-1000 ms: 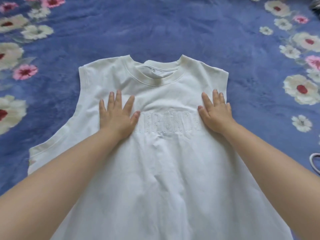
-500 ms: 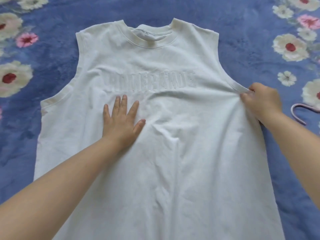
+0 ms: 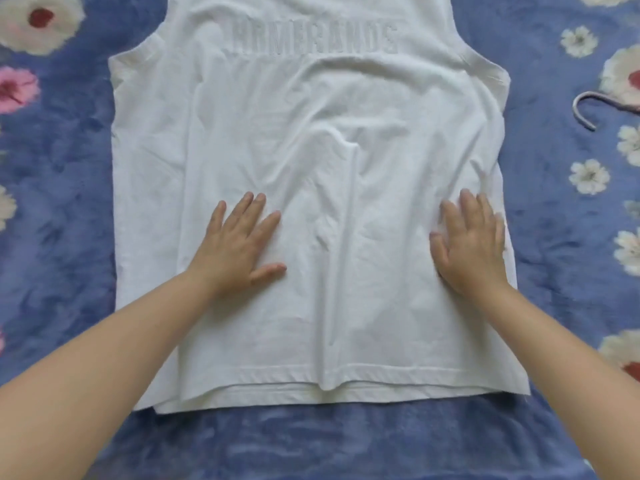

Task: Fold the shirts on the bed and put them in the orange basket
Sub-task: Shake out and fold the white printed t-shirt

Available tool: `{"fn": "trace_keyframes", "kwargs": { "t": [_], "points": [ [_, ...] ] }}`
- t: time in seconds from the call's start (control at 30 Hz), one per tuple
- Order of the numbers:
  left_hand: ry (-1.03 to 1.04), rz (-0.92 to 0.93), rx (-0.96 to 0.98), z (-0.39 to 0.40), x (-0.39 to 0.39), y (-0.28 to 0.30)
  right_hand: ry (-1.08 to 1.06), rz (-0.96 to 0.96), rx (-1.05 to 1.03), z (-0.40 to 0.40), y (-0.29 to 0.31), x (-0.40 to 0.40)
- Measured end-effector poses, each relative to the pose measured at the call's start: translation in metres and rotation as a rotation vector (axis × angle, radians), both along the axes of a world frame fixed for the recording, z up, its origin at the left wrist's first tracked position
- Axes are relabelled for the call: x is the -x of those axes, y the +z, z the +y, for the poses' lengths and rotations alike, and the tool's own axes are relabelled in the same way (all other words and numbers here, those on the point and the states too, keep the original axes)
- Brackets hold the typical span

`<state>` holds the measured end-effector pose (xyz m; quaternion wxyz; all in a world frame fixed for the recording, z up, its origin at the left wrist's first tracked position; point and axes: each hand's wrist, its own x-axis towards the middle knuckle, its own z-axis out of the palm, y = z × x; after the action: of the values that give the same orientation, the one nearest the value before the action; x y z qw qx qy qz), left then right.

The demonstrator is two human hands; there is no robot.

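A white sleeveless shirt (image 3: 311,140) lies spread flat, front up, on the blue flowered bed cover (image 3: 55,202). Raised lettering runs across its chest near the top edge of the view; the collar is out of frame. Creases run down its middle, and its hem lies toward me. My left hand (image 3: 239,247) presses flat on the lower left part of the shirt, fingers straight. My right hand (image 3: 471,244) lies flat on the lower right part, close to the side seam. The orange basket is not in view.
The hook of a pink clothes hanger (image 3: 585,109) lies on the bed cover to the right of the shirt. Blue cover with white and pink flowers surrounds the shirt on all sides.
Both hands have slid down the shirt from the chest toward the hem. My right hand pinched the right armhole edge half a second ago and now lies flat. The view has tilted downward.
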<state>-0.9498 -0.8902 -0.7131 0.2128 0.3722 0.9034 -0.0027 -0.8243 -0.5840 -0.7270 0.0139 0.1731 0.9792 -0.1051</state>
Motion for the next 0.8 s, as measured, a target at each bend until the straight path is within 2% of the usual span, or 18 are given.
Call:
{"fn": "trace_keyframes", "kwargs": {
  "t": [0.23, 0.37, 0.47, 0.57, 0.63, 0.7, 0.73, 0.8],
  "points": [
    [-0.306, 0.011, -0.015, -0.066, -0.075, -0.009, 0.504, -0.081, 0.010, -0.045, -0.005, -0.108],
    [-0.372, 0.156, -0.092, -0.095, -0.105, -0.009, 0.538, -0.072, -0.060, -0.069, 0.001, -0.134],
    [-0.218, 0.225, -0.073, -0.100, -0.114, 0.000, 0.526, -0.061, -0.131, -0.081, 0.008, -0.133],
    [-0.023, 0.214, -0.068, -0.108, -0.118, 0.014, 0.454, -0.027, -0.192, -0.086, 0.015, -0.129],
    [0.015, 0.216, -0.066, -0.115, -0.123, 0.025, 0.420, -0.012, -0.234, -0.086, 0.021, -0.126],
    [0.155, 0.123, -0.047, -0.124, -0.124, 0.028, 0.428, -0.028, -0.269, -0.087, 0.027, -0.125],
    [0.204, 0.080, -0.101, -0.128, -0.123, 0.027, 0.426, -0.016, -0.299, -0.086, 0.029, -0.126],
    [0.103, 0.035, -0.292, -0.133, -0.124, 0.032, 0.362, -0.014, -0.351, -0.086, 0.031, -0.131]
  ]
}}
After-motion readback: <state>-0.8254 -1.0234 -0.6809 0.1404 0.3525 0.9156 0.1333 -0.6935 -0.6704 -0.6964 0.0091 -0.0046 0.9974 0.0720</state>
